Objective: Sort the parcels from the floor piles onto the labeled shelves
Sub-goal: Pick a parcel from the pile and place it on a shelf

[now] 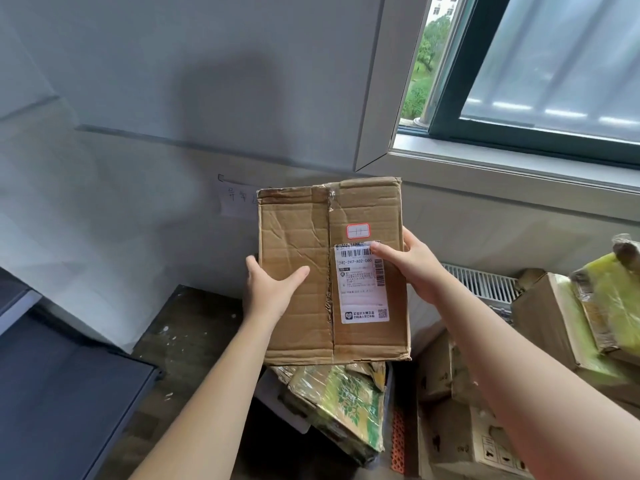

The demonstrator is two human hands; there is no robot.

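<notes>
Hands hold a creased cardboard parcel (pixel 329 271) up before the wall, above the floor piles. Left hand (pixel 268 289) clasps its left edge, thumb across the front; right hand (pixel 412 265) clasps the right edge, thumb on the shipping label (pixel 360 282). A green-printed parcel (pixel 343 407) lies below.

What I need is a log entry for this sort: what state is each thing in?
cardboard box: held up in both hands, closed, creased.
shipping label: stuck on the box front, right thumb on its corner.
left hand: grips the box's left edge.
right hand: grips the box's right edge.
window: slid partly open.
</notes>
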